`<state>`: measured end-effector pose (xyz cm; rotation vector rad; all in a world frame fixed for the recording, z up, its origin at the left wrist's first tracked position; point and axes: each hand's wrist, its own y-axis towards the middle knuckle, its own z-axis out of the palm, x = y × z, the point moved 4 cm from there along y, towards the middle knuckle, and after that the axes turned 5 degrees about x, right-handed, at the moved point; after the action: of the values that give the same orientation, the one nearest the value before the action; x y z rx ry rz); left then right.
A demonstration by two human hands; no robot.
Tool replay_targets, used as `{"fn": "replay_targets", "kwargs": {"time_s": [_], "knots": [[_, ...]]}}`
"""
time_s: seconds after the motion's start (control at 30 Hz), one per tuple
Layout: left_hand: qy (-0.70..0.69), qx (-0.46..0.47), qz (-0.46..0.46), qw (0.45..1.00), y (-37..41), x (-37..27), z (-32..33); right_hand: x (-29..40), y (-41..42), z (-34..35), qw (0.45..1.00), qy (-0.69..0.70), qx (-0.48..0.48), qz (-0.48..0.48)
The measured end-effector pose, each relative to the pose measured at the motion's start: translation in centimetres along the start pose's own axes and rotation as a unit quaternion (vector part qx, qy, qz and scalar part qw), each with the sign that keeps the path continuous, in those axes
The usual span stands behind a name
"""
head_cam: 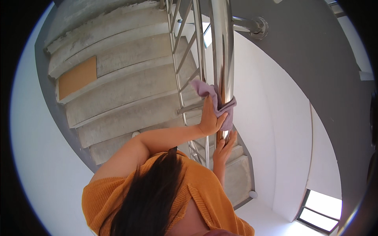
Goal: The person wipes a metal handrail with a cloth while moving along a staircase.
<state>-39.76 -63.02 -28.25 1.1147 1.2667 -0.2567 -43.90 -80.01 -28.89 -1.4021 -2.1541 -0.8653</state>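
My left hand (210,118) grips a crumpled mauve cloth (226,121) that wraps around the thick polished metal handrail (223,53). A loose end of the cloth sticks out to the upper left, above the knuckles. Just below it, my right hand (224,150) lies against the same rail, its fingers extended and the thumb apart from them; no cloth is in it. Part of the rail under the right hand is hidden.
Thinner metal balusters (178,73) run left of the handrail. Concrete steps (124,85) lie beyond, with a flat brown sheet (78,77) on one. A wall bracket (258,28) joins the rail to a grey surface at upper right. A window (320,211) shows at lower right.
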Motion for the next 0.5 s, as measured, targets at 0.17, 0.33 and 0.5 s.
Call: {"fn": "replay_targets", "kwargs": {"time_s": [0.17, 0.33, 0.5], "knots": [[-0.222, -0.09, -0.144, 0.96, 4.1, 1.2, -0.3, -0.7, -1.0, 0.6, 0.995, -0.094, -0.026, -0.034], [-0.33, -0.006, -0.299, 0.896, 6.2, 1.0, -2.2, -0.7, -0.9, 0.9, 0.995, -0.092, -0.026, -0.011], [-0.073, -0.099, -0.036, 0.992, -1.0, 2.4, -0.2, -0.5, -1.0, 0.8, 0.992, -0.116, -0.043, -0.018]]}}
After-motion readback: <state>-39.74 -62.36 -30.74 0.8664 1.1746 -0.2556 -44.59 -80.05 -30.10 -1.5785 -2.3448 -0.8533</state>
